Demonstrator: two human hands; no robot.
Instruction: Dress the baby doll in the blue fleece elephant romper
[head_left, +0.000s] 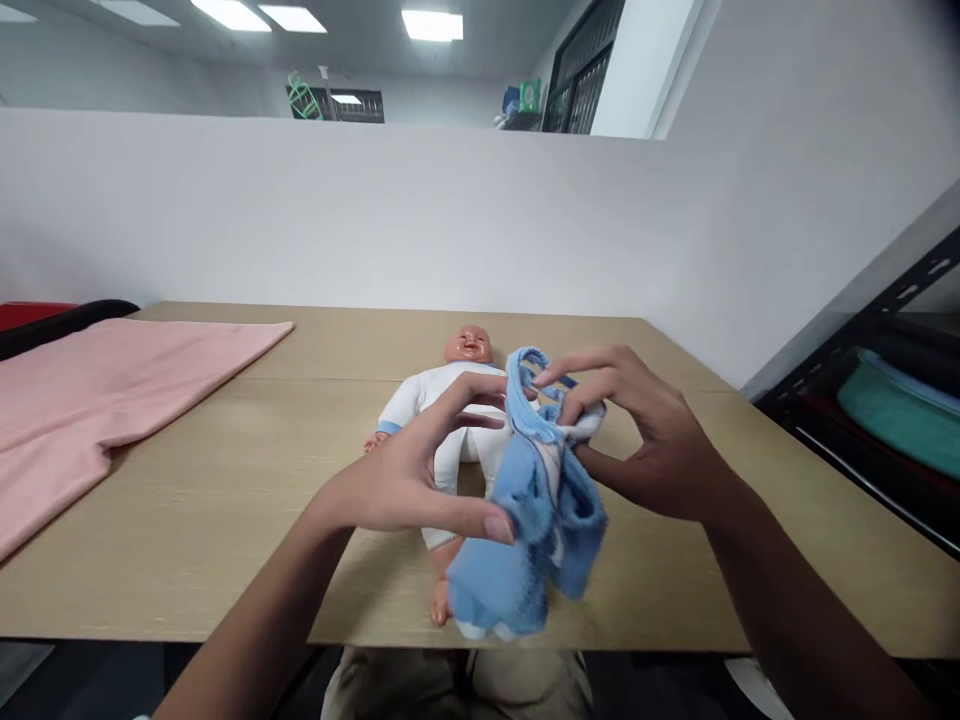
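A small light-blue terry garment (525, 490) with white patches hangs bunched above the table, its round ribbed opening turned upward. My right hand (637, 430) grips the upper right of the cloth, thumb below and fingers curled over the edge. On the other side my left hand (420, 460) is curved wide, fingers and thumb apart, with its fingertips at the rim and the thumb against the cloth. Behind the garment a baby doll (427, 395) in a white suit with blue cuffs lies on its back, head away from me. Cloth and hands hide part of its body.
The wooden table (262, 560) reaches to a low white wall (337, 220). A pink cloth (112, 400) lies spread at the left, beside a black and red item (45, 325). At the right stands a black shelf (847, 390) with folded green fabric (900, 410).
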